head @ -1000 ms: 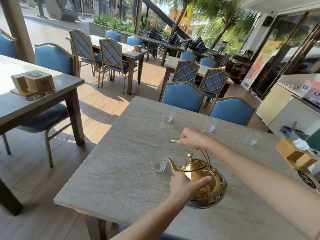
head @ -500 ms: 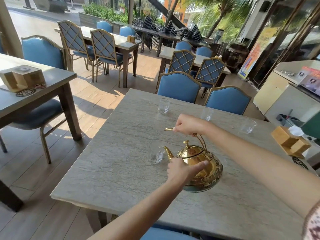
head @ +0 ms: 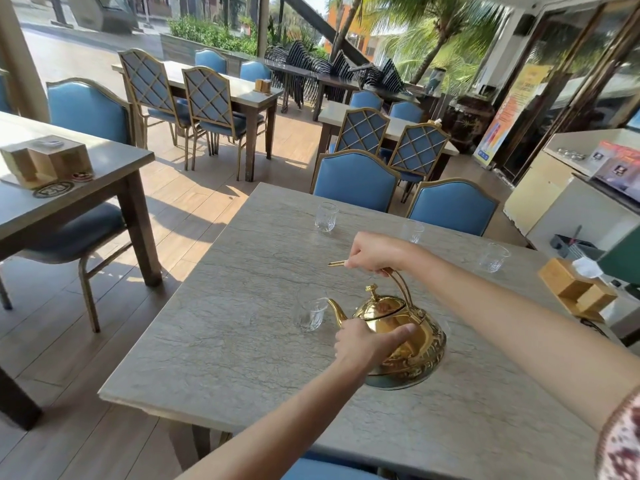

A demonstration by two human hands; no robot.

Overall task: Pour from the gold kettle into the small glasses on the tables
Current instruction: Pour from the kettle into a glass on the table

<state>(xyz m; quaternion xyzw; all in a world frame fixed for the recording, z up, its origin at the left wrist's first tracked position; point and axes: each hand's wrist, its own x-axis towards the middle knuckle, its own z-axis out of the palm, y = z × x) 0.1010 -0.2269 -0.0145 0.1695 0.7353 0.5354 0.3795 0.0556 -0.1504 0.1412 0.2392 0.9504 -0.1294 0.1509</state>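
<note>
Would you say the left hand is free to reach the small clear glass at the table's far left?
Probably not yet: the left hand is braced on the gold kettle; otherwise the stone table toward that small clear glass looks unobstructed.

Sunlit terrace: wood plank floor (head: 194,216), stone-topped tables (head: 242,341), blue chairs (head: 356,181). Palms (head: 433,36) upper right; stacked dark chairs (head: 311,74) at top centre.

Bright daylight (edges warped), sharp shadows.

Marble table (head: 242,348) mid-frame: gold kettle (head: 408,337) center, four glasses (head: 326,217) around, wooden holder (head: 575,292) at right edge.
</note>
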